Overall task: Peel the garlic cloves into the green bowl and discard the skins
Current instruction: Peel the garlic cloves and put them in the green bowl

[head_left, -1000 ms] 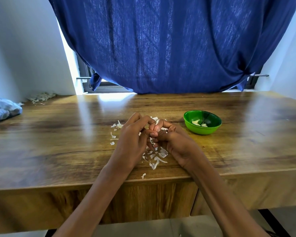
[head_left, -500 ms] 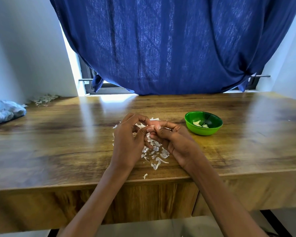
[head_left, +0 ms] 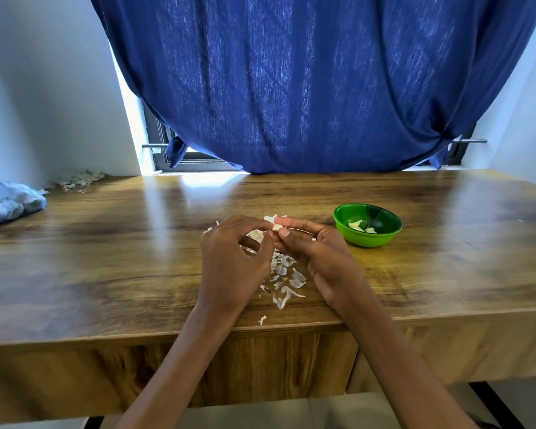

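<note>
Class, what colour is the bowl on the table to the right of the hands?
The bowl is bright green, seen in the head view, the only one.

The long brown wooden table [head_left: 106, 258] under my arms has a smooth, glossy varnish that mirrors the window light, and the small round green bowl [head_left: 368, 235] on it looks like shiny plastic. The scattered white garlic skins [head_left: 287, 275] between my wrists are thin, dry and papery, matt beside that sheen. Behind hangs a dark blue curtain [head_left: 307, 88] of matt woven cloth, and a crumpled pale blue bag [head_left: 7, 202] looks like thin, crinkly plastic.
</note>
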